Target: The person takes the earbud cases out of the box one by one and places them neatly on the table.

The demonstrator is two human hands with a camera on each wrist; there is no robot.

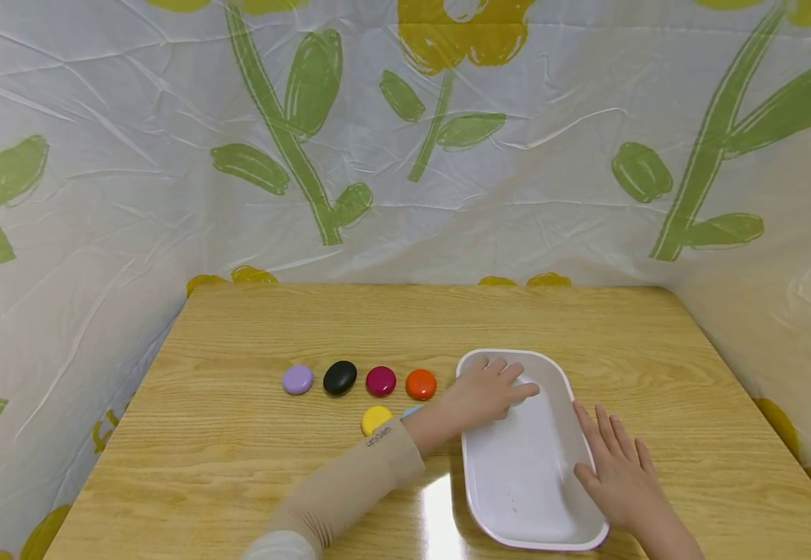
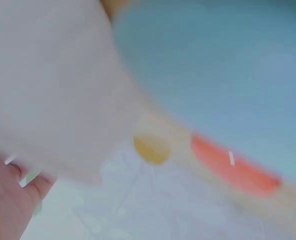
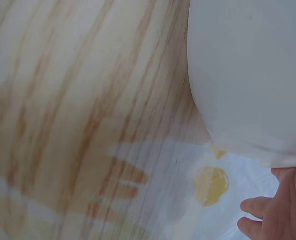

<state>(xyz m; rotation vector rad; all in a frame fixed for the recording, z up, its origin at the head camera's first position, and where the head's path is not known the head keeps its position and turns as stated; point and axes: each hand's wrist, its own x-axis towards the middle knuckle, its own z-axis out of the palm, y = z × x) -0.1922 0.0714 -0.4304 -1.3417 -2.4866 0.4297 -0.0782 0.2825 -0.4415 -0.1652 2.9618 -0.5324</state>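
Note:
A white rectangular tray with rounded corners lies on the table. My left hand is over its far left part, fingers spread and holding nothing. Beside the right rim is my right hand, its fingers extended; the right wrist view shows the hand by the tray wall. Under my left forearm a light blue piece is mostly hidden; it looms large and blurred in the left wrist view. A yellow disc sits beside it, partly covered by the sleeve.
Left of the tray, a row holds a purple disc, a black oval piece, a dark pink disc and an orange disc. Flower-printed cloth surrounds the wooden table at the back and sides.

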